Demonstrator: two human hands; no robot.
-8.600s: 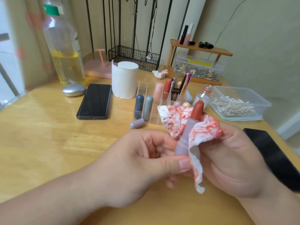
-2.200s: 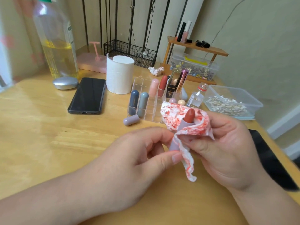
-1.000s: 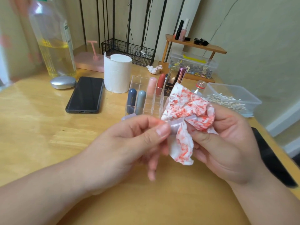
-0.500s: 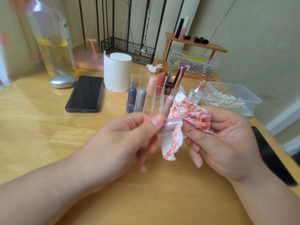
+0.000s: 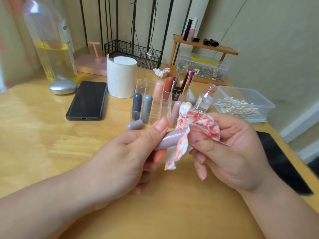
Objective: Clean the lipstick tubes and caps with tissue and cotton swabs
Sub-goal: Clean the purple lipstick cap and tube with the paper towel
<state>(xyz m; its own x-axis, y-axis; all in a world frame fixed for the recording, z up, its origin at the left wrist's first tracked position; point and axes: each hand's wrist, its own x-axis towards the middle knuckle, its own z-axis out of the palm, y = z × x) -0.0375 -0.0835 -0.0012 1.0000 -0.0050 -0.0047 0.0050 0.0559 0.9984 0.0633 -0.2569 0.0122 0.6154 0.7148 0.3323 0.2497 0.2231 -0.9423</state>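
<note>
Vertical gold letters "YDBY" on the upright black lipstick case (image 5: 177, 94)

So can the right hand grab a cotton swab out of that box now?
Probably yes, once it lets go. The right hand is pinching the stained tissue round the lilac lipstick tube, so it is busy. But the plastic box of cotton swabs sits open just beyond it, with nothing between them.

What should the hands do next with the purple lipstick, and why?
Probably shift the tissue to a whiter patch before wiping. The left hand grips the tube sideways, and the right hand pinches the tissue round its end. That part is nearly all red, and red has smeared onto that hand, so it may only spread colour.
</note>
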